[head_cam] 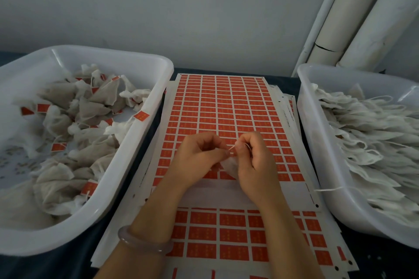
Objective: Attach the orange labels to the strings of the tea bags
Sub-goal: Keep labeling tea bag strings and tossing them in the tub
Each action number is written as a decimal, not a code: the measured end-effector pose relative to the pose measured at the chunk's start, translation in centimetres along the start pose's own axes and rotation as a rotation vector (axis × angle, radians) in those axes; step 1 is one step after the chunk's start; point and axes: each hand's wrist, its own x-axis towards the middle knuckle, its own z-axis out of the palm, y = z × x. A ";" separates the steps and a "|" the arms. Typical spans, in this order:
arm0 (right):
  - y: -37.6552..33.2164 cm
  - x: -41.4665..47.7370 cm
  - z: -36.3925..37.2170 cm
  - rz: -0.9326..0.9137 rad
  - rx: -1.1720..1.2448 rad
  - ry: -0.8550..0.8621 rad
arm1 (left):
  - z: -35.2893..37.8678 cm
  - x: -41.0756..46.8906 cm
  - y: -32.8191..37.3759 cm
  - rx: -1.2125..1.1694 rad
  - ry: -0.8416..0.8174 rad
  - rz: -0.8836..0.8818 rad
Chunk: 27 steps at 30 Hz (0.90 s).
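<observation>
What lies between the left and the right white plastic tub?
Head view: stacked white sheets of orange rectangular labels fill that stretch; left hand and right hand hold a white tea bag above them.

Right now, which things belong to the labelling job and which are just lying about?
In the job: left hand, right hand, the string they pinch, its tea bag, orange label sheets, left bin of labelled bags, right bin of unlabelled bags.
Not in it: white pipes, wrist bracelet.
</observation>
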 end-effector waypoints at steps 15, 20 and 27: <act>-1.3 0.2 0.6 0.468 1.016 0.116 | 1.3 -0.3 -0.3 0.378 0.221 0.372; -0.7 0.7 0.4 0.452 1.007 0.092 | 0.8 -0.2 -0.4 0.179 0.099 0.222; -0.8 0.4 0.4 0.389 1.081 -0.003 | 1.5 0.0 -0.7 0.223 0.237 0.285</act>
